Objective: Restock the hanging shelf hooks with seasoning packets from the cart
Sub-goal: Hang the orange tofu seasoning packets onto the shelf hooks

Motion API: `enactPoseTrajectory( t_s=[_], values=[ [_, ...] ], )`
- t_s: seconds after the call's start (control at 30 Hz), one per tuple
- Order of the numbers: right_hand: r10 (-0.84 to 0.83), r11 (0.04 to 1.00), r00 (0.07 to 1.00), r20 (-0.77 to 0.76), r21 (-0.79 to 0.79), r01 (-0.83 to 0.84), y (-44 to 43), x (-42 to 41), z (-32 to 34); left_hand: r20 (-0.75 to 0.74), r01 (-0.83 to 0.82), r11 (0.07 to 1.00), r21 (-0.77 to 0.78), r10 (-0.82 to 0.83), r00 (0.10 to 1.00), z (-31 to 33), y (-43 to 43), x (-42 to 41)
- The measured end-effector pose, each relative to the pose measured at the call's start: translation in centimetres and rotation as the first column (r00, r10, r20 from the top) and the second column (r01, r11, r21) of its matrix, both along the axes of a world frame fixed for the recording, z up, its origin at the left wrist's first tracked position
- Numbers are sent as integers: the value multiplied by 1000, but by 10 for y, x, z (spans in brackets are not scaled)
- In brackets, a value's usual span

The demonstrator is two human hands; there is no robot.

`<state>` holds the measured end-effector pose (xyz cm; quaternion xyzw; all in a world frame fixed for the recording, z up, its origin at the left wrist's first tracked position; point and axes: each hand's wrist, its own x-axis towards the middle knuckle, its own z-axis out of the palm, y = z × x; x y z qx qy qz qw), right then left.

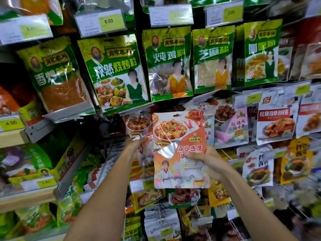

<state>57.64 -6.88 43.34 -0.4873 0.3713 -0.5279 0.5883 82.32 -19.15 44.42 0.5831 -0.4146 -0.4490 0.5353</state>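
My right hand (pixel 211 161) grips an orange and white mapo tofu seasoning packet (pixel 175 148) by its right edge and holds it upright in front of the shelf. Its hang hole is at the top, just below a tilted price-tag holder (pixel 137 109). My left hand (pixel 137 145) holds the lower part of matching packets (pixel 138 124) that hang on the hook behind. The hook itself is hidden by the packets and the tag holder. No cart is in view.
Green seasoning packets (pixel 114 73) hang in a row above, under price tags (pixel 100 21). More sauce packets (pixel 275 122) hang to the right and below. Wooden shelf edges (pixel 12 138) jut out at the left.
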Motion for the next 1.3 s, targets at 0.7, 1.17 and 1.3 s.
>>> enactPoseTrajectory(
  t_s=[0.7, 1.17, 1.3],
  values=[
    [126, 992, 986, -108, 34, -123, -26, 73, 12, 782, 92, 944, -316, 204, 589, 39, 152, 68],
    [146, 988, 985, -96, 68, -140, -45, 81, 15, 340, 303, 277, -912, 923, 180, 239, 154, 36],
    [176, 982, 983, -43, 78, -173, -51, 80, 15, 412, 291, 399, -869, 911, -18, 262, 126, 35]
  ],
)
